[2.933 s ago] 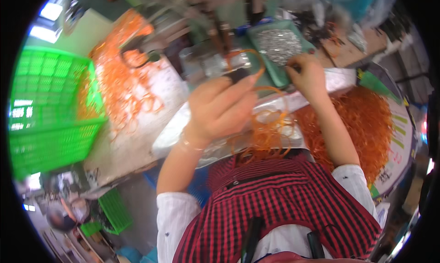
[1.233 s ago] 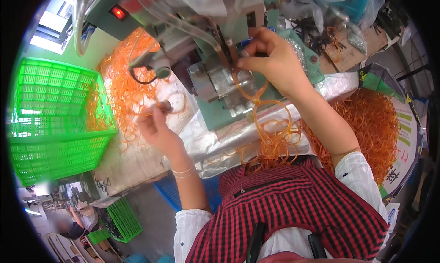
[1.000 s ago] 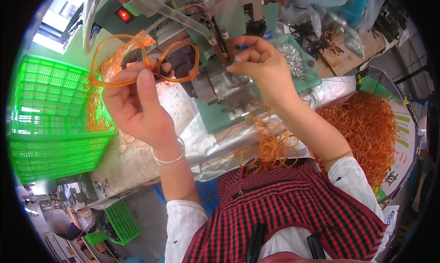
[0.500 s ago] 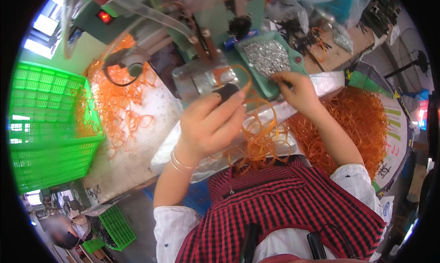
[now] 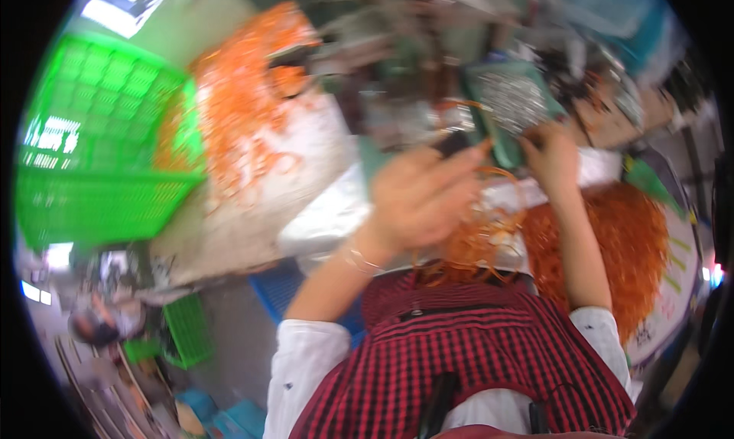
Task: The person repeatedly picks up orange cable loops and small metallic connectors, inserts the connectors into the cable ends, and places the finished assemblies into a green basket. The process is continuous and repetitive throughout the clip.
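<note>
Your workbench runs from the left of your left hand to beyond both hands, with a silver sheet along its near edge, partly under that hand. A round white container stands to the right of your right forearm, with a heap of orange loops in it. A large green basket sits well to the left of your left hand. Below it, farther back in the room, are a co-worker and a small green crate. The bench machine, blurred, stands just beyond your left hand. Loose orange loops cover the bench left of the machine; more hanging loops lie just right of your left wrist. The green tray, with small silver pieces, is just beyond your right hand.

Your left hand is narrowed to a pinch, fingers extended, gripping an orange loop at the fingertips. A dark item shows there; its kind cannot be determined. Your right hand has its fingers drawn together at the tray's near edge; blur prevents telling whether it grips a piece.
</note>
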Available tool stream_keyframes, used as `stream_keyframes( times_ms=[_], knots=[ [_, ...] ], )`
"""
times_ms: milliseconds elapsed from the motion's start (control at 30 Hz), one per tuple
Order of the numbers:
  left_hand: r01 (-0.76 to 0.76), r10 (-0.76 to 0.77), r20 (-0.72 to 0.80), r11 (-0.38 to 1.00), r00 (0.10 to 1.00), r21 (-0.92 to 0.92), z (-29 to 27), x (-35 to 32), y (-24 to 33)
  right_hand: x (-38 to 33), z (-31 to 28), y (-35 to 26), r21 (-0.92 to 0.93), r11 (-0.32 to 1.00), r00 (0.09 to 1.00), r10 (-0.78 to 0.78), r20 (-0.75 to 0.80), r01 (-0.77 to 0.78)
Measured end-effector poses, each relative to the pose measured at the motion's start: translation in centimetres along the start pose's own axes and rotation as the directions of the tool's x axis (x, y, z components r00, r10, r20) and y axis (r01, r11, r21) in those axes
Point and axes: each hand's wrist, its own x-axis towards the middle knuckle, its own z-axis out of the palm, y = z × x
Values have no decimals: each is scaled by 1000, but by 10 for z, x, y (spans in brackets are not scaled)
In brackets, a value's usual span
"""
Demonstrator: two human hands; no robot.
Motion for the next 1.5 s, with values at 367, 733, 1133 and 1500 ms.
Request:
stream_keyframes(
  times_ms=[367,733,1133,1500],
  knots=[
    [591,-660,-370,142,655,794,-142,-82,-109,7,0,-9,188,977,975,-63,-215,104],
    [749,-859,-294,145,420,647,-175,-96,-168,23,0,-20,439,898,986,76,-147,-4],
    [871,-677,-559,447,478,204,-142,-97,-120,-18,-45,6,531,823,972,234,6,-201],
    [678,-863,-345,504,369,-535,-52,-65,-77,50,-27,-110,847,524,994,-14,113,-89]
  ],
)
